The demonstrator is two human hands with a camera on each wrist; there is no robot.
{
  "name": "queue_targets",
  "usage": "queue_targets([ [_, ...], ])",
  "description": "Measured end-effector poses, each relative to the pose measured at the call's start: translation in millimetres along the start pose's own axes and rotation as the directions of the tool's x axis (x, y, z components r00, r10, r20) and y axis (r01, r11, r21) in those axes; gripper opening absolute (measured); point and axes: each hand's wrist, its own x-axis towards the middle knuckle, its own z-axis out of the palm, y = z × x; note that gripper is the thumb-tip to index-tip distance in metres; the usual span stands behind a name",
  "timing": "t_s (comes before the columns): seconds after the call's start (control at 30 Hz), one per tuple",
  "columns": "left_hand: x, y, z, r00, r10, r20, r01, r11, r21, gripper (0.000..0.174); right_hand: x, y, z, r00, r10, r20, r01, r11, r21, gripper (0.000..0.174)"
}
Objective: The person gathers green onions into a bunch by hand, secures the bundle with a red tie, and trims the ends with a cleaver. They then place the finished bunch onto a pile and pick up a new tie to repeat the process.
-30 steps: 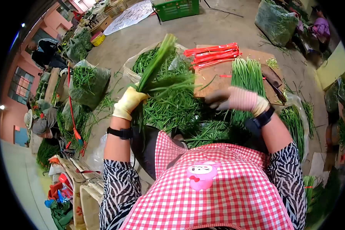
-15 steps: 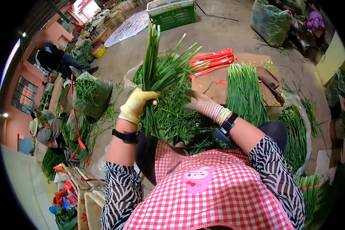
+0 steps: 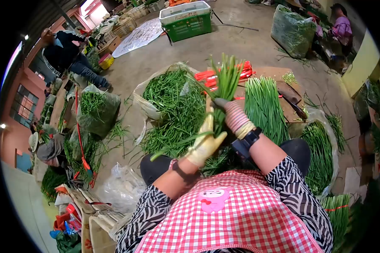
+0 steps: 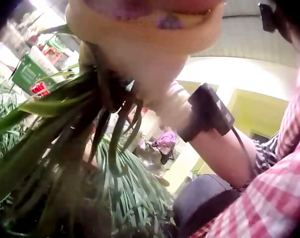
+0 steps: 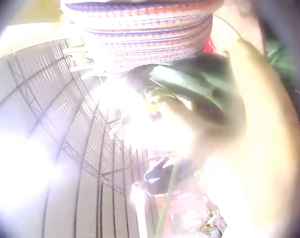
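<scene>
In the head view, the right hand (image 3: 235, 117), in a striped glove with dark fingertips, grips a loose bunch of green stalks (image 3: 227, 80) standing upright. Against the bunch's lower left side is the left hand (image 3: 207, 141), yellow-gloved, fingers extended and thumb apart; a long blade crosses it. The left wrist view shows leaves (image 4: 56, 129) hanging close to the lens. In the right wrist view, the striped glove (image 5: 145, 34) is beside dark green leaves (image 5: 189, 79), with the blurred yellow glove (image 5: 264, 134) to their right.
A heap of loose greens (image 3: 173, 92) lies left of the hands. On the board (image 3: 289, 111) are an aligned pile of stalks (image 3: 264, 105), red ties (image 3: 245, 71) and a dark-bladed tool (image 3: 297, 109). More stalks (image 3: 318, 152) fill a bag at right.
The bunch has moved right, from the left hand's grip into the right hand's. The left hand has moved right and its fingers have straightened. A standing person at far left has shifted right.
</scene>
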Motion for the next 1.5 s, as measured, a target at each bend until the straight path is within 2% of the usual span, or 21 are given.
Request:
queue_targets([
  [0.07, -20.5, 21.3, -20.6, 0.967, -0.147, 0.21, 0.195, 0.953, -0.231, 0.095, -1.8, -13.9, -19.4, 0.998, -0.051, 0.03, 0.054, 0.992, -0.113, 0.023],
  [0.1, -29.7, 4.9, -29.2, 0.887, -0.198, 0.417, 0.209, 0.978, 0.019, 0.093, -6.1, -22.3, -23.2, 0.995, -0.094, 0.034, 0.098, 0.988, -0.122, 0.025],
  [0.17, -53.9, -36.9, -66.3, 0.539, -0.204, 0.817, 0.381, 0.924, -0.021, 0.076, -19.2, -36.4, -31.7, 0.996, -0.06, 0.063, 0.07, 0.983, -0.169, 0.027],
  [0.23, -48.4, -34.1, -90.6, 0.57, -0.216, 0.792, 0.142, 0.976, 0.164, 0.058, -26.8, -42.6, -32.6, 0.989, -0.107, 0.097, 0.122, 0.98, -0.158, 0.027],
  [0.27, -36.4, -20.2, -108.1, 0.741, -0.188, 0.644, -0.123, 0.906, 0.406, 0.049, -30.4, -42.4, -32.5, 0.99, -0.102, 0.096, 0.116, 0.981, -0.156, 0.027],
  [0.33, 2.2, -26.4, -143.7, 0.827, -0.388, 0.407, 0.279, 0.912, 0.301, 0.038, -37.8, -45.1, -27.5, 0.991, -0.091, 0.096, 0.105, 0.983, -0.149, 0.027],
  [0.4, 30.2, -51.0, -170.4, 0.855, -0.448, 0.261, 0.518, 0.746, -0.419, 0.04, -35.2, -43.7, -26.9, 0.993, -0.061, 0.106, 0.088, 0.958, -0.273, 0.028],
  [0.53, 56.7, -23.4, -147.8, 0.799, -0.428, 0.423, 0.596, 0.654, -0.465, 0.06, -38.7, -35.9, -19.1, 0.99, -0.038, 0.137, 0.082, 0.943, -0.323, 0.03],
  [0.63, 65.5, -44.5, -82.8, 0.872, -0.289, 0.395, 0.489, 0.522, -0.699, 0.055, -36.6, -28.0, -20.1, 0.985, 0.006, 0.173, 0.061, 0.924, -0.377, 0.033],
  [0.7, 77.7, -10.1, -61.8, 0.861, -0.465, 0.205, 0.307, 0.155, -0.939, 0.043, -46.7, -28.8, -13.4, 0.983, 0.007, 0.184, 0.065, 0.922, -0.382, 0.034],
  [0.77, 80.9, -7.7, -47.1, 0.913, -0.409, -0.007, 0.115, 0.274, -0.955, 0.032, -47.8, -14.7, -9.3, 0.99, -0.034, 0.137, 0.057, 0.984, -0.17, 0.031],
  [0.83, 82.1, 14.6, -45.7, 0.825, -0.557, 0.101, 0.175, 0.082, -0.981, 0.024, -31.1, -7.0, -29.2, 0.995, -0.082, 0.058, 0.093, 0.965, -0.244, 0.035],
  [0.97, 44.9, 8.4, -67.9, 0.824, -0.492, 0.282, 0.446, 0.255, -0.858, 0.028, -20.2, -6.2, -47.1, 0.986, -0.169, 0.012, 0.161, 0.913, -0.375, 0.032],
  [1.0, 38.7, 2.2, -79.6, 0.802, -0.516, 0.3, 0.493, 0.29, -0.821, 0.029, -25.7, -13.2, -42.8, 0.992, -0.119, -0.033, 0.109, 0.971, -0.211, 0.029],
  [1.07, 27.6, -21.9, -111.4, 0.673, -0.395, 0.625, 0.737, 0.422, -0.528, 0.045, -28.5, -23.1, -48.2, 0.999, -0.036, 0.003, 0.036, 0.993, -0.116, 0.029],
  [1.1, 25.8, -26.6, -118.1, 0.649, -0.453, 0.611, 0.67, 0.72, -0.177, 0.056, -30.4, -24.8, -50.7, 0.998, -0.047, 0.037, 0.052, 0.988, -0.146, 0.028],
  [1.17, 24.8, -36.1, -122.9, 0.757, -0.457, 0.468, 0.272, 0.87, 0.411, 0.087, -33.1, -25.1, -52.1, 0.992, -0.063, 0.113, 0.086, 0.974, -0.208, 0.027],
  [1.23, 46.8, -19.7, -123.3, 0.96, -0.185, 0.211, 0.148, 0.972, 0.181, 0.078, -29.5, -16.9, -49.2, 0.992, -0.051, 0.113, 0.073, 0.976, -0.206, 0.027],
  [1.33, 98.5, 36.1, -132.1, 0.971, 0.049, -0.232, -0.05, 0.999, 0.002, 0.062, -30.6, -7.1, -42.2, 0.992, -0.041, 0.115, 0.072, 0.957, -0.28, 0.025],
  [1.4, 130.5, 51.5, -135.9, 0.932, 0.325, -0.162, -0.19, 0.817, 0.545, 0.054, -30.4, -2.4, -41.5, 0.992, -0.002, 0.125, 0.048, 0.93, -0.365, 0.024],
  [1.5, 160.0, 47.2, -129.1, 0.969, 0.236, 0.077, -0.23, 0.741, 0.631, 0.041, -36.1, -2.4, -37.8, 0.988, -0.033, 0.149, 0.1, 0.878, -0.468, 0.024],
])
